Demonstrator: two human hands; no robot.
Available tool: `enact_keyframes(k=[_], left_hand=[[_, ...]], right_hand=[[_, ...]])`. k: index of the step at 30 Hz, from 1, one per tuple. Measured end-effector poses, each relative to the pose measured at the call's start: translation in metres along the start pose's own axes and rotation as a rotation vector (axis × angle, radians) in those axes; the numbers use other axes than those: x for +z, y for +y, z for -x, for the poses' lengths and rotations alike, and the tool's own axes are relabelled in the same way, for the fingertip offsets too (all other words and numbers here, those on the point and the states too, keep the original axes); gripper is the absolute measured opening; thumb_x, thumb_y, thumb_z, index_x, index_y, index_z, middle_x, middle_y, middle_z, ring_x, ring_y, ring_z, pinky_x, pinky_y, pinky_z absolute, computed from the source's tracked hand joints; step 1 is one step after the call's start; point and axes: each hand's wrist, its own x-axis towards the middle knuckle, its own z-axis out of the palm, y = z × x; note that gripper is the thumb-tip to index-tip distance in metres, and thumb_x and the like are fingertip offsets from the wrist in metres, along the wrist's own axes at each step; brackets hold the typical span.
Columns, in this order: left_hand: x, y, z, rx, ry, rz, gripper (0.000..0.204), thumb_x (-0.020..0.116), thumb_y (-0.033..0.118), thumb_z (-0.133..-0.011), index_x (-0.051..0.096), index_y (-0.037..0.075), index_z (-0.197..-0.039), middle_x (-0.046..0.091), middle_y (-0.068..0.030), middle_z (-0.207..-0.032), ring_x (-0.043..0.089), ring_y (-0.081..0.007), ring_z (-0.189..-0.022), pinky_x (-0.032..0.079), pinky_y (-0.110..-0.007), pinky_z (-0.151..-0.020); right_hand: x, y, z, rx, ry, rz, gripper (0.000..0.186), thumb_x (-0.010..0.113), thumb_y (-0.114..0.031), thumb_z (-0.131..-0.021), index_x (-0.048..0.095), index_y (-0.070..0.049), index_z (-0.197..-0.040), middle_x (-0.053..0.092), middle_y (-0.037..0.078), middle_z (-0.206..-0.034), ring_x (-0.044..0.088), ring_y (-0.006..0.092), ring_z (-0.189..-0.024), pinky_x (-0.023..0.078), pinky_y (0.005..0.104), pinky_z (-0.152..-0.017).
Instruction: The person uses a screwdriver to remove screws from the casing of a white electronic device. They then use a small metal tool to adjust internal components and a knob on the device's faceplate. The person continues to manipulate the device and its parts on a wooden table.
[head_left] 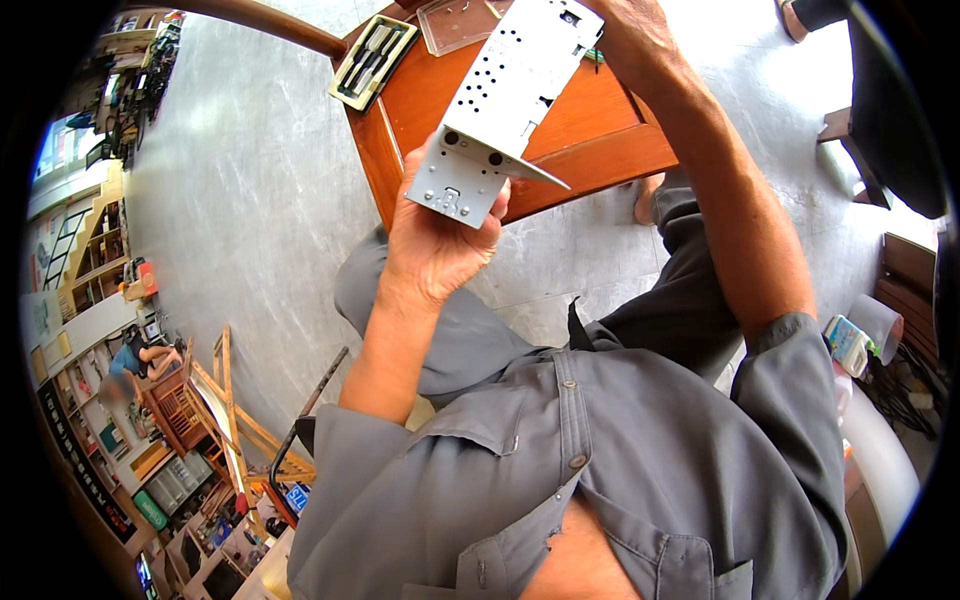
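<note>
A silver sheet-metal housing (pixel 505 85) with rows of round holes slants up and away over a brown wooden table. Its near end carries a grey bent plate with rivets and a thin flange sticking out to the right. My left hand (pixel 435 245) is closed round this near end, thumb on the right side and fingers behind it. At the far right corner of the housing, my right hand (pixel 630 40) grips its edge; the picture's top edge cuts off part of those fingers. A small green item (pixel 595 57) shows just below the right hand.
On the wooden table (pixel 400 150) lie an open case of small tools (pixel 375 62) and a clear plastic tray (pixel 455 28). Grey floor surrounds the table. Wooden furniture (pixel 180 410) and cluttered shelves stand at left, near another person (pixel 140 360). Cables (pixel 910 395) lie at right.
</note>
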Motion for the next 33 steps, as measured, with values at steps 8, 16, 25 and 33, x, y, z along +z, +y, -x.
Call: enact_keyframes(k=[8, 16, 25, 33], left_hand=[[-0.001, 0.027, -0.001, -0.004, -0.024, -0.156, 0.066, 0.051, 0.056, -0.102, 0.058, 0.000, -0.136, 0.069, -0.0297, -0.112, 0.075, -0.0393, -0.092, 0.068, -0.048, -0.072], [-0.003, 0.059, -0.009, -0.138, -0.010, -0.402, 0.102, 0.036, 0.080, -0.096, 0.054, -0.014, -0.130, 0.070, -0.0279, -0.109, 0.075, -0.0380, -0.086, 0.063, -0.053, -0.078], [0.007, 0.117, -0.012, -0.008, 0.304, -1.405, 0.090, 0.042, 0.087, -0.089, 0.067, 0.000, -0.090, 0.071, -0.0136, -0.079, 0.075, -0.0294, -0.070, 0.064, -0.045, -0.073], [0.028, 0.073, -0.044, 1.017, 0.079, -1.357, 0.086, 0.022, 0.077, -0.102, 0.058, 0.005, -0.134, 0.065, -0.0057, -0.122, 0.057, -0.0147, -0.123, 0.045, -0.034, -0.109]], right_hand=[[-0.010, 0.015, 0.000, -0.009, 0.114, 0.119, 0.025, 0.060, -0.033, -0.107, 0.062, -0.008, -0.112, 0.062, -0.004, -0.087, 0.058, 0.0037, -0.077, 0.048, 0.0209, -0.067], [-0.019, 0.030, 0.005, 0.028, 0.230, 0.027, 0.020, 0.060, -0.030, -0.107, 0.062, -0.010, -0.107, 0.058, -0.006, -0.083, 0.055, 0.0026, -0.073, 0.045, 0.0190, -0.063], [-0.018, 0.038, 0.014, 0.003, 0.304, 0.066, 0.021, 0.056, -0.029, -0.109, 0.059, -0.008, -0.108, 0.062, -0.003, -0.087, 0.058, 0.0043, -0.078, 0.049, 0.0206, -0.068], [-0.007, 0.037, 0.031, -0.010, 0.306, 0.465, 0.036, 0.056, -0.045, -0.106, 0.067, -0.012, -0.114, 0.074, 0.005, -0.095, 0.071, 0.0102, -0.091, 0.060, 0.0296, -0.079]])
